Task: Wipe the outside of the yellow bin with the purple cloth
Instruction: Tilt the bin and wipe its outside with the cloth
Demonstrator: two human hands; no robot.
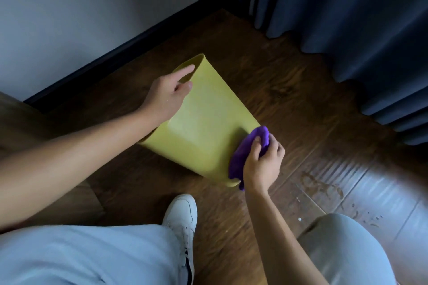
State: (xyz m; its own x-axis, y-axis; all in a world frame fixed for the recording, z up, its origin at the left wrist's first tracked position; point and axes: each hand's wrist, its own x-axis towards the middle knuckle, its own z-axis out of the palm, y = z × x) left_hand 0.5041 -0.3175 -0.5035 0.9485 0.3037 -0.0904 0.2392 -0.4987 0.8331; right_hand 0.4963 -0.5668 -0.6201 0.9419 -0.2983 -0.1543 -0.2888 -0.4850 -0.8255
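The floor (289, 90) is dark wood planking, with a pale wall (81, 7) and black skirting (129, 46) at the far left and a blue curtain (347, 18) hanging at the far right. Pale smears mark the boards at the near right. The person crouches; light trouser legs (81, 257) fill the near edge, and a white shoe (183, 222) points toward the bin.

The bin (203, 122) lies tilted on the floor at the centre, its open mouth facing the far left toward the wall, its base toward the near right. The left hand (166, 95) grips the rim at the mouth, forefinger stretched along the lip, the other fingers curled round the edge. The right hand (261, 164) is closed round the bunched cloth (245, 155), thumb and fingers clamped on it, pressing it against the bin's outer side close to the base edge.
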